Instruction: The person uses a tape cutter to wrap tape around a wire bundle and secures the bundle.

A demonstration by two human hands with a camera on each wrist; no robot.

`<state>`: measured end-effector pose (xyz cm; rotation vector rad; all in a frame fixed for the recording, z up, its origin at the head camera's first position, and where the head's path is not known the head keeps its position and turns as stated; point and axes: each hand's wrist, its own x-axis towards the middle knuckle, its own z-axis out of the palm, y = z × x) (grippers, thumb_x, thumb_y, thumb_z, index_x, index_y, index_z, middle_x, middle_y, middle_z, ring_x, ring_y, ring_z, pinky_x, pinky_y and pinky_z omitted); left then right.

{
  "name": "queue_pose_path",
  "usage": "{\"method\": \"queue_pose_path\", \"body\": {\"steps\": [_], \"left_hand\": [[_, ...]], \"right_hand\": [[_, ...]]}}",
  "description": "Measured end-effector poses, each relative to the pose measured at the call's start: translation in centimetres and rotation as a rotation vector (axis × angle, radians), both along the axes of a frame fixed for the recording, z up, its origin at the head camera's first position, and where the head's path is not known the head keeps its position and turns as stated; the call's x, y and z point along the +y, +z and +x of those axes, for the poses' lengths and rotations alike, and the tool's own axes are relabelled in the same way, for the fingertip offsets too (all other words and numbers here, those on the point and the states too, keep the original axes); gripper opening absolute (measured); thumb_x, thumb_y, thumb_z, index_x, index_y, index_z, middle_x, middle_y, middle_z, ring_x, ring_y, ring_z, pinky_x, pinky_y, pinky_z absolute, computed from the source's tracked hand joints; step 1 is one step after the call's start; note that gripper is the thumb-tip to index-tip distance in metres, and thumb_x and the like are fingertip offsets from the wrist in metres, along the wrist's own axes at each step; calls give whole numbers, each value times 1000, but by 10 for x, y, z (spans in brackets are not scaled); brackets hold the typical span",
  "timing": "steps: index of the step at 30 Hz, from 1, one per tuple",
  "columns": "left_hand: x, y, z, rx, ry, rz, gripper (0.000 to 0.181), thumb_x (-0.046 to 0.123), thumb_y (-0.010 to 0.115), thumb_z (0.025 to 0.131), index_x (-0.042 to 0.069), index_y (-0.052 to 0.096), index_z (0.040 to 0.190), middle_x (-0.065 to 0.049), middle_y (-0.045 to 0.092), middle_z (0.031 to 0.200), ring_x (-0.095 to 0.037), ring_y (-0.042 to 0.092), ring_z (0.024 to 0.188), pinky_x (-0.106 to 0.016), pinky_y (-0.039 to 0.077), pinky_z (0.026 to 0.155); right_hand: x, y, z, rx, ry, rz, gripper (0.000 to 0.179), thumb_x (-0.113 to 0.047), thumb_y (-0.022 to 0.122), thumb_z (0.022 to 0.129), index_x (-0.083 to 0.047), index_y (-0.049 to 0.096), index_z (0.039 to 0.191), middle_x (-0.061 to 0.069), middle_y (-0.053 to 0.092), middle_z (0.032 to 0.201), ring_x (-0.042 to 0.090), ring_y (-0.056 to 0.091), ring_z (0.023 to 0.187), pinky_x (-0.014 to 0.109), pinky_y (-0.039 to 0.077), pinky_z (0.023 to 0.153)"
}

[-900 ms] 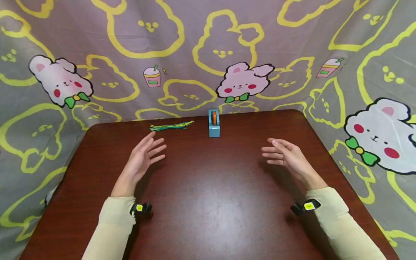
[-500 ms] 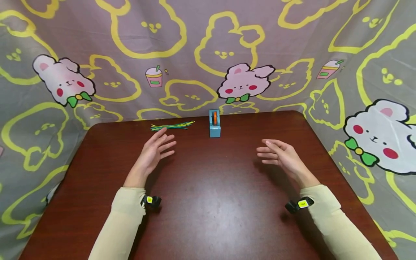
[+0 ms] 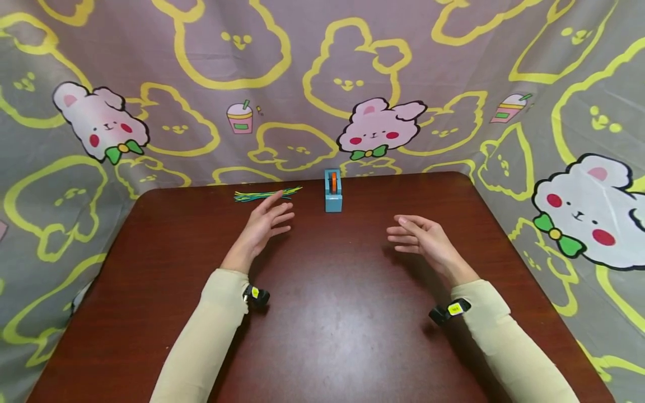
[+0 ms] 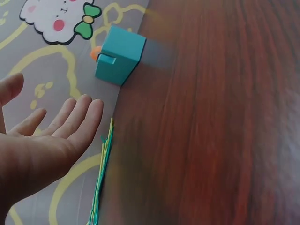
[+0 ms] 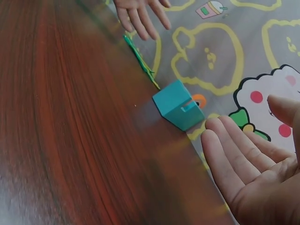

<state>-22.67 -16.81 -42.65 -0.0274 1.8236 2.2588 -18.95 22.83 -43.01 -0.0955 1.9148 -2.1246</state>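
- The left hand (image 3: 262, 226) has swung inward and a little farther out over the desk (image 3: 322, 313); a second ago it was well off to the person's left.
- Its fingers are loosely extended and slightly parted, and from the head view its index fingertip now overlaps the strands.
- The right hand (image 3: 425, 238) has drifted inward too, though less, fingers relaxed and close together, thumb near them.
- So the two hands are nearer each other than before, but well apart, palms turned inward.
- The bundle of yellow and green strands (image 3: 249, 196) lies where it lay, along the far edge, to the person's left of the dispenser.
- The blue tape dispenser (image 3: 333, 203), an orange wheel (image 3: 333, 183) in it, stands unmoved near the patterned curtain (image 3: 282, 106).
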Motion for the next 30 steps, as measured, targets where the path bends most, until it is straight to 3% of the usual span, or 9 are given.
{"method": "queue_pose_path", "body": {"steps": [12, 22, 30], "left_hand": [[32, -5, -25, 1, -6, 30, 58, 13, 60, 102, 19, 39, 156, -28, 40, 151, -44, 43, 136, -61, 36, 106], [52, -5, -40, 23, -25, -60, 57, 16, 61, 101, 19, 41, 155, -25, 43, 150, -43, 45, 135, -58, 40, 105], [63, -5, -51, 20, -10, -78, 56, 14, 62, 100, 16, 43, 153, -27, 47, 146, -44, 47, 133, -60, 39, 105]], "right_hand": [[-23, 3, -11, -3, 11, -6, 43, -28, 64, 101, -3, 56, 135, 14, 73, 113, 28, 71, 101, 43, 58, 82], [-42, 2, -25, -22, 15, 24, 48, -33, 67, 99, -5, 57, 137, 16, 72, 115, 28, 71, 103, 42, 57, 83], [-57, -1, -40, -50, 10, 17, 49, -33, 67, 99, -6, 57, 138, 17, 70, 118, 30, 70, 106, 43, 57, 84]]}}
